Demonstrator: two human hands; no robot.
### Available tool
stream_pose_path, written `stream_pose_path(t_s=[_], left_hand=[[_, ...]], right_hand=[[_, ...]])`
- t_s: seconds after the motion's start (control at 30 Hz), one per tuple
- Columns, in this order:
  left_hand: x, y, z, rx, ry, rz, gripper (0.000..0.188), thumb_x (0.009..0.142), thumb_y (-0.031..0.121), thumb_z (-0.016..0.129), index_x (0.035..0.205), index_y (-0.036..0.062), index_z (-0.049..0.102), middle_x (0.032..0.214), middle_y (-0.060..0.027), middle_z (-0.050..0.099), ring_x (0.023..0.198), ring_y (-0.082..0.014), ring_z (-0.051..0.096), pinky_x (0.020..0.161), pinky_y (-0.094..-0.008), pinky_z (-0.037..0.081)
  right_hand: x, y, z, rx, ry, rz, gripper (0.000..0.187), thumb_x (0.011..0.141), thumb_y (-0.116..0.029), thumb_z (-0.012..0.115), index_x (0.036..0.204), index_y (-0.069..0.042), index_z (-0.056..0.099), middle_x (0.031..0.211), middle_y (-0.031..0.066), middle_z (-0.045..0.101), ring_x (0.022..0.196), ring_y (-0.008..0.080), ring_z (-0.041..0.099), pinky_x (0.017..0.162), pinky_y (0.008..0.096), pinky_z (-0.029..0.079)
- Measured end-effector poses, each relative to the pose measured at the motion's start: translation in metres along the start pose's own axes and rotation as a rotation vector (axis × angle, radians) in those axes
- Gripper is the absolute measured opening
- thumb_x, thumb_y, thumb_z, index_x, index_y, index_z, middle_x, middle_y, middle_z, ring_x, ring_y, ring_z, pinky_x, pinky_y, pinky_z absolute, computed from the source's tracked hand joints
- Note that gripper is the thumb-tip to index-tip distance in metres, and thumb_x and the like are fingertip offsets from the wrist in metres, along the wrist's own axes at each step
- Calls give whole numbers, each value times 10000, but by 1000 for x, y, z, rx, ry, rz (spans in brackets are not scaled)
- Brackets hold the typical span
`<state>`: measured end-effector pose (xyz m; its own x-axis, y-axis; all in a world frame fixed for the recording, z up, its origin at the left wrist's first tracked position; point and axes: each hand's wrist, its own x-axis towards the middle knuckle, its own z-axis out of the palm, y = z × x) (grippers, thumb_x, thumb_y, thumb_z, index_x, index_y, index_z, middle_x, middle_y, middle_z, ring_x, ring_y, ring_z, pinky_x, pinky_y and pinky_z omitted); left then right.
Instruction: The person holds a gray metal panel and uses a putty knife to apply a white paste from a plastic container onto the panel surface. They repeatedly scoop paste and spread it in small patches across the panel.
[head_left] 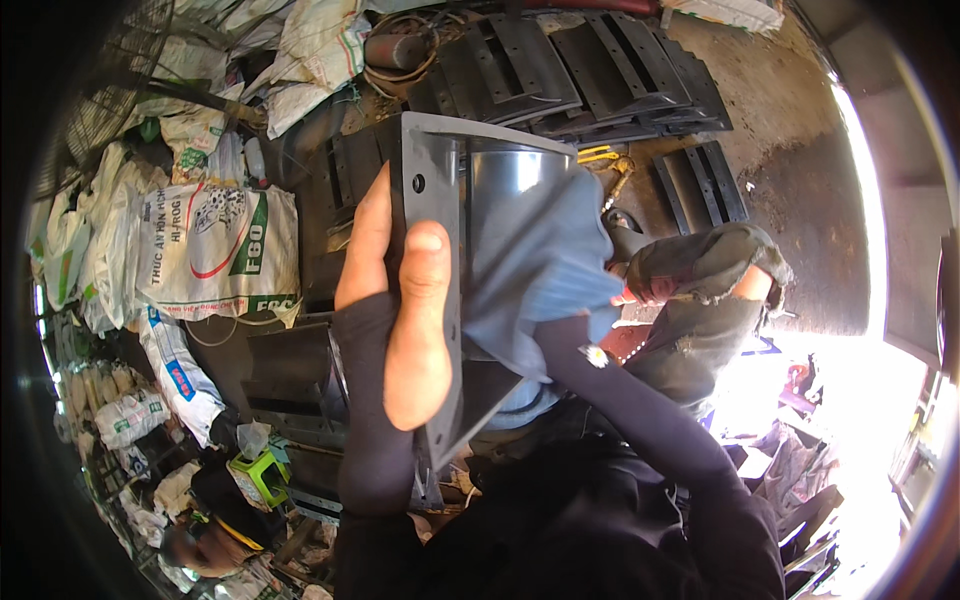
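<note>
My left hand (415,320) grips the near-left edge of a dark grey flanged part (430,150), thumb on the outer face and fingers behind it. The part is held up tilted in front of me, with a bolt hole in its flange and a shiny curved inner surface. A crumpled blue cloth (540,250) lies against that curved surface. My right forearm (590,360), in a black sleeve with a small flower mark, reaches into the cloth. The cloth is bunched around my right hand and hides its fingers.
Similar dark parts (500,70) lie stacked on the floor ahead, with another dark part (700,185) to the right. White printed sacks (220,250) heap up at the left. A green stool (262,475) stands at lower left. My bent leg (690,310) in torn trousers is at the right.
</note>
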<state>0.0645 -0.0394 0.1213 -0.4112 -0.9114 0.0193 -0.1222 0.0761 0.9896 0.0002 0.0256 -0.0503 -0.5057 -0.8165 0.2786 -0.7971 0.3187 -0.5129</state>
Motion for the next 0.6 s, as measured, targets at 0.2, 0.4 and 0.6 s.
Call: stream_pose_path(t_s=[0.2,0.4,0.6], left_hand=[[-1,1,4,72,41,10,602,1018,466,509,1376,-18,492,1286,-100,567,1189,-184,509,1063,-326,347],[-1,-1,-9,-8,4,13,554,1034,325,533,1449,-23,417,1375,-115,543,1250,-174,496,1083,-320,349],[-7,3,4,7,10,-14,616,1035,413,487,1437,-48,418,1355,-139,536,1246,-208,493,1083,-331,336]], right_hand=[[96,61,26,35,-558,194,528,861,-364,579,1292,-59,586,1291,238,595,1188,359,584,1046,530,372],[32,81,26,714,-200,136,580,842,-400,625,1294,-39,574,1209,211,641,1097,349,633,999,489,416],[-13,10,15,62,103,0,591,828,-396,654,1281,-26,573,1200,198,643,1096,329,634,975,453,441]])
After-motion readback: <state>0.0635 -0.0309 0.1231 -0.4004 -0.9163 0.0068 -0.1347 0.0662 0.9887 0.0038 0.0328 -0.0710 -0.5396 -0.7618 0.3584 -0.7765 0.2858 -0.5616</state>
